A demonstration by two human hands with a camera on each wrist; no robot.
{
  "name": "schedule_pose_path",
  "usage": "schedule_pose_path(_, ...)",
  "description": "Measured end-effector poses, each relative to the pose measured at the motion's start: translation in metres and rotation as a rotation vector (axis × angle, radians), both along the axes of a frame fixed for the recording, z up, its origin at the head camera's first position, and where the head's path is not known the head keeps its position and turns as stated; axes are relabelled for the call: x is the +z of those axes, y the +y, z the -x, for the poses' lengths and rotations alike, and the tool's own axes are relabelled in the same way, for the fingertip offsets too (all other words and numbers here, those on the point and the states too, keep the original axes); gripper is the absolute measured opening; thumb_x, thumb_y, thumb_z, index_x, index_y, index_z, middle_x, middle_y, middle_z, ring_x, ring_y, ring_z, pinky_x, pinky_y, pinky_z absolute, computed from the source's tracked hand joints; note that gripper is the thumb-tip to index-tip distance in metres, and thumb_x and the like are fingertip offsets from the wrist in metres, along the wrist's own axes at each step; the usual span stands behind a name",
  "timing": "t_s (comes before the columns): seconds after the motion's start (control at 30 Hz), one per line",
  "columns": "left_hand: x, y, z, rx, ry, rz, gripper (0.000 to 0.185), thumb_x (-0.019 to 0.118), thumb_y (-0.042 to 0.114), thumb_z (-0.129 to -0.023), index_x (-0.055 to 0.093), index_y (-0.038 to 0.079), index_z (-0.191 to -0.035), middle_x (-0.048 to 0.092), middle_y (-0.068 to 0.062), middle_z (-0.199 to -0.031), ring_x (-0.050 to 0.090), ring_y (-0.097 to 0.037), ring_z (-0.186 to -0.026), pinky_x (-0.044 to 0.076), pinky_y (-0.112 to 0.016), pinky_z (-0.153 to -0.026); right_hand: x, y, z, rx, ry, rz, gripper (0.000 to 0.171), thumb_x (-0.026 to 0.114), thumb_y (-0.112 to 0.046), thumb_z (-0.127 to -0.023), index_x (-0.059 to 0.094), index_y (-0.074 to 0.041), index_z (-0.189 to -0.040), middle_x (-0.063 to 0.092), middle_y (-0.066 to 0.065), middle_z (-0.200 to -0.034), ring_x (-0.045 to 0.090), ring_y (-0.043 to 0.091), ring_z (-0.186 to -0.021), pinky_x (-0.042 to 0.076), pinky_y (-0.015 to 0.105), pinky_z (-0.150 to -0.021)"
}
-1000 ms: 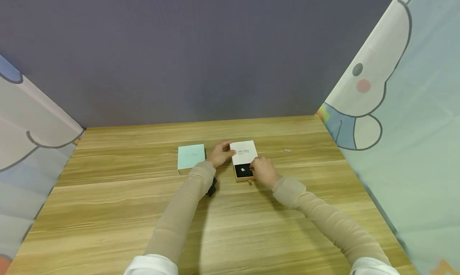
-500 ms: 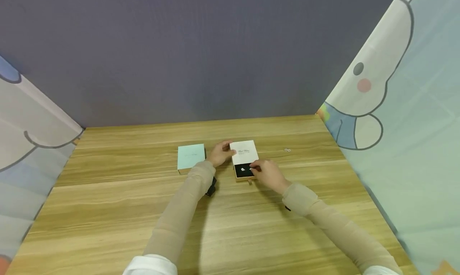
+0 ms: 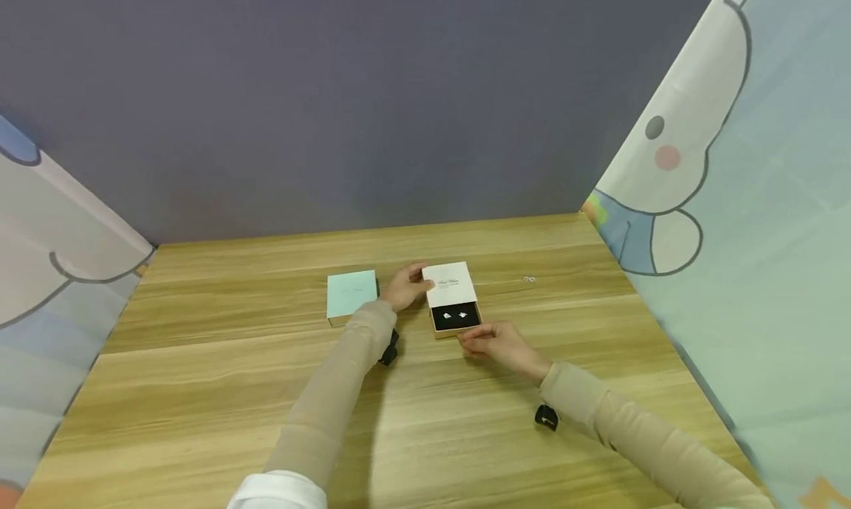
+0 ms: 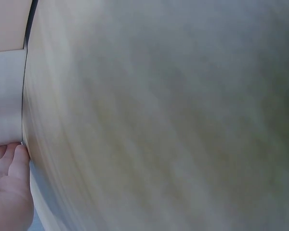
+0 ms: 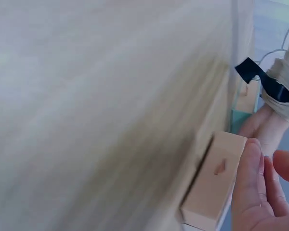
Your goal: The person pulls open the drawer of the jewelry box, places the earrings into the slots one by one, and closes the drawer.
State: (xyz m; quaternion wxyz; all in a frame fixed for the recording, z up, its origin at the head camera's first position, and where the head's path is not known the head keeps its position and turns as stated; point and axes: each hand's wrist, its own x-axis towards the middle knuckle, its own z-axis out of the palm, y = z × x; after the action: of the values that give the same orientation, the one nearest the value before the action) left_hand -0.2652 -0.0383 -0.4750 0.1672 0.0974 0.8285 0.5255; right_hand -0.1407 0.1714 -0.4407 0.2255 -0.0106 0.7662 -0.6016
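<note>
left hand (image 3: 407, 287) grips white sleeve (image 3: 450, 284) | right hand (image 3: 500, 341), fingers loosely curled, touches tan drawer (image 3: 456, 318) front, earrings (image 3: 455, 315) inside | judgement: brace sleeve, slide drawer straight, gently

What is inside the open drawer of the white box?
The drawer shows a black lining with two small pale pieces, perhaps earrings. Its back part is hidden under the white sleeve.

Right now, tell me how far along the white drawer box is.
Done: the drawer of the white box is slid out, two small earrings showing on its black insert. In hand: the left hand holds the sleeve, the right hand sits at the drawer's front. Left: the mint box lies closed, and two tiny pieces lie loose on the table.
</note>
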Motion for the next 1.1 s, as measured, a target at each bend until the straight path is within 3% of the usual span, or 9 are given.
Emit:
schedule_pose_path(0.23,0.004,-0.003,-0.002,0.005,-0.010,0.012,0.056,0.058,0.023,-0.091,0.037,0.008,-0.140,0.035,-0.013,-0.145,0.036,-0.029,-0.132,0.032,-0.038,-0.109,-0.013,0.001,-0.002,-0.036,-0.160,0.093,0.031,0.055,-0.005,-0.090,0.054,0.017,-0.112,0.067,0.019,-0.095,0.064,0.009,-0.076,0.056,0.021,-0.072)
schedule_pose_path(0.47,0.001,0.001,0.000,-0.011,-0.017,0.019,0.056,0.059,0.024,-0.091,0.038,0.009,-0.140,0.035,-0.014,-0.145,0.036,-0.029,-0.132,0.033,-0.039,-0.109,-0.025,-0.003,-0.002,-0.152,-0.298,0.201,0.037,0.054,-0.008,-0.091,0.051,0.014,-0.121,0.066,0.013,-0.099,0.065,0.010,-0.081,0.055,0.021,-0.078)
schedule_pose_path(0.7,-0.001,0.001,0.002,0.005,-0.016,0.000,0.057,0.060,0.023,-0.090,0.038,0.008,-0.140,0.036,-0.014,-0.144,0.036,-0.029,-0.132,0.033,-0.039,-0.109,-0.027,-0.013,0.004,-0.220,-0.320,0.231,0.039,0.057,-0.012,-0.091,0.050,0.012,-0.120,0.066,0.017,-0.101,0.066,0.013,-0.084,0.054,0.024,-0.080)
schedule_pose_path(0.87,0.001,0.002,0.001,0.005,-0.010,-0.004,0.057,0.060,0.023,-0.090,0.038,0.008,-0.140,0.036,-0.015,-0.144,0.037,-0.029,-0.131,0.033,-0.039,-0.109,-0.028,-0.016,0.008,-0.270,-0.344,0.272,0.035,0.055,-0.006,-0.090,0.050,0.013,-0.119,0.068,0.012,-0.092,0.066,0.012,-0.079,0.055,0.021,-0.076)
schedule_pose_path(1.1,-0.002,0.002,0.001,0.006,-0.001,0.007,0.057,0.060,0.022,-0.090,0.038,0.007,-0.140,0.037,-0.015,-0.143,0.037,-0.030,-0.131,0.033,-0.040,-0.108,-0.033,-0.019,0.007,-0.261,-0.372,0.348,0.034,0.053,-0.001,-0.091,0.047,0.016,-0.120,0.068,0.006,-0.083,0.066,0.009,-0.075,0.055,0.018,-0.074)
